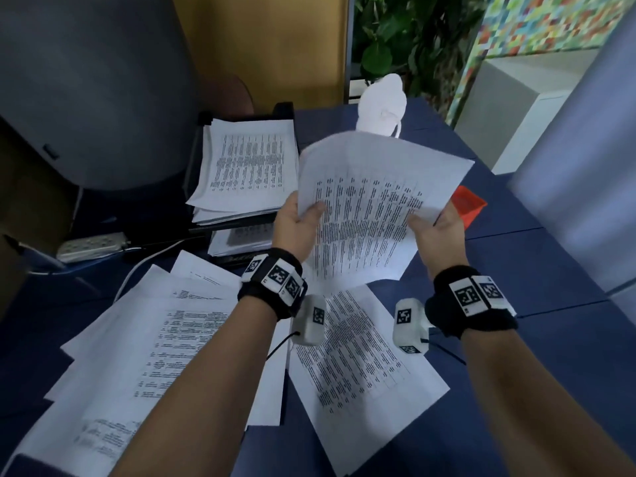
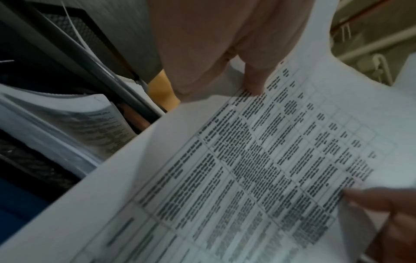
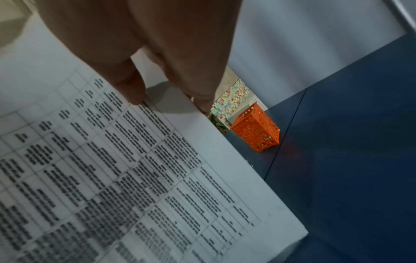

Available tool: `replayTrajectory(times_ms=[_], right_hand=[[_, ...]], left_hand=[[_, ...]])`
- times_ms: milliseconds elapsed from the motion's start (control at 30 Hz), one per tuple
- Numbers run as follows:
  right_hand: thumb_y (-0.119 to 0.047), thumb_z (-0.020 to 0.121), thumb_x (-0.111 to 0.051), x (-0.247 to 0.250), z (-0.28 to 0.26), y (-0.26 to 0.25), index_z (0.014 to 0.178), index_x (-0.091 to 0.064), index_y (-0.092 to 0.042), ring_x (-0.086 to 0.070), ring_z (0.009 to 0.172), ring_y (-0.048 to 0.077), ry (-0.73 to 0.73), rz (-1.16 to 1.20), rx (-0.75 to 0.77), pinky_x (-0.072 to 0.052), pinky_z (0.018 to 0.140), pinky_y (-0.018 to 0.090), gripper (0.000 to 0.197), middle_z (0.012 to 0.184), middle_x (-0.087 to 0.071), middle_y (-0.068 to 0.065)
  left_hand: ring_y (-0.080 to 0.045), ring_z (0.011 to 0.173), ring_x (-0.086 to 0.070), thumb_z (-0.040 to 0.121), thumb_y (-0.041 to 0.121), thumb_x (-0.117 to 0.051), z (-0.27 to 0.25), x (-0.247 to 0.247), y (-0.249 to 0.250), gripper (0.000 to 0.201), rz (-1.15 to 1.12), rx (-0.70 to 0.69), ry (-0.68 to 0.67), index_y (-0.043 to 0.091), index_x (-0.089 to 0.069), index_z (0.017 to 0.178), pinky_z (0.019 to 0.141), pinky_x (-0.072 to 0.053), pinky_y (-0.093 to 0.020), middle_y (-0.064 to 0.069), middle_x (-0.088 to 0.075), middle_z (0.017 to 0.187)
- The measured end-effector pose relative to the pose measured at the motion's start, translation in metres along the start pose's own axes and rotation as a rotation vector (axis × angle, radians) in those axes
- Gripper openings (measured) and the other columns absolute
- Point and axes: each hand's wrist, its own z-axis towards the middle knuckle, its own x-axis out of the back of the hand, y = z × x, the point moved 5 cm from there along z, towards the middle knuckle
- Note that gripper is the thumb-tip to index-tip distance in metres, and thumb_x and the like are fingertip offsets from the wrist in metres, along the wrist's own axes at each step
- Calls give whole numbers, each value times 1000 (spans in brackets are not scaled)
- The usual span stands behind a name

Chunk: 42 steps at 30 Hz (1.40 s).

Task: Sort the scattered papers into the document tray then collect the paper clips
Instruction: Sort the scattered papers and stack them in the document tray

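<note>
Dim, cool indoor light fills the head view, whose wide lens bends the edges. The held sheet [image 1: 371,208] is the brightest thing; everything beyond it, including the leafy plant [image 1: 409,36], is soft. Left of the sheet, the paper stack [image 1: 247,166] is readable only as smeared lines. Both wrist views are darker and motion-blurred, with fingers [image 3: 133,85] casting a grey shadow onto the sheet.
</note>
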Motion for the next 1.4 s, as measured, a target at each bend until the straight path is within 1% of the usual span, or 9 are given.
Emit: replayTrajectory(times_ms=[167, 333, 567, 700, 833, 933, 1067, 1233, 1400], right_hand=[[-9, 83, -66, -22, 7, 19, 86, -61, -21, -64, 80, 17, -143, -152, -122, -51, 75, 31, 13, 85, -67, -3], [-10, 94, -54, -55, -6, 36, 110, -58, -18, -61, 98, 22, -352, -142, -316, -53, 60, 28, 18, 106, -65, 2], [-12, 97, -50, -119, 5, 28, 114, -58, -19, -58, 82, 22, -339, 17, -408, -45, 41, 19, 21, 113, -63, 5], [-10, 96, -50, -155, 22, 24, 118, -54, -9, -58, 71, 17, -361, -72, -365, -46, 40, 19, 23, 113, -63, 10], [7, 91, -42, -187, 37, 16, 111, -54, -7, -60, 67, 19, -387, -97, -329, -49, 40, 20, 27, 111, -62, 11], [12, 88, -41, -204, 47, 10, 106, -55, -9, -64, 74, 21, -346, -95, -276, -57, 53, 22, 31, 107, -61, 7], [0, 84, -55, -214, 62, 12, 108, -58, -9, -65, 67, 21, -283, -409, -106, -59, 65, 34, 26, 89, -62, 2], [-15, 83, -68, -218, 65, 22, 105, -59, -10, -55, 88, 26, -332, -779, 102, -39, 73, 27, 25, 100, -59, 11], [-24, 87, -63, -193, 46, 27, 90, -64, -9, -52, 82, 23, -244, -708, 98, -35, 71, 25, 15, 89, -59, 9]], left_hand=[[-18, 100, -63, 92, 19, -60, 20, 41, 27, 20, -145, 30, 146, 21, -59, 111, 87, -53, -35, -2, -67, 107], [-8, 75, -63, 90, 13, -62, 43, 95, 45, 17, -64, -40, 337, 11, -56, 106, 70, -52, -27, 4, -65, 86], [-15, 72, -52, 89, 12, -56, 38, 134, 1, 60, 299, 169, 280, 23, -25, 138, 66, -44, -24, 0, -50, 89], [-25, 82, -62, 87, 2, -51, 33, 144, -18, 38, 319, 236, 128, 25, -47, 117, 74, -58, -46, -7, -55, 107], [-16, 67, -60, 93, 6, -48, 61, 164, -15, 25, 462, 201, 167, 15, -56, 114, 65, -58, -30, -6, -56, 115], [-22, 99, -63, 93, 8, -50, 88, 172, -11, 33, 642, 145, 156, 14, -55, 125, 85, -52, -26, -4, -54, 129], [-27, 130, -41, 89, 8, -59, 110, 167, -8, 51, 931, 130, 46, 3, -43, 137, 108, -34, -31, -11, -34, 147], [-32, 130, -30, 89, 26, -58, 107, 162, -25, 34, 1477, 121, -13, 12, -59, 120, 103, -32, -45, -10, -29, 147], [-30, 121, -40, 96, 28, -38, 88, 159, -42, 32, 1356, 101, 21, 13, -60, 115, 99, -32, -44, -7, -48, 131]])
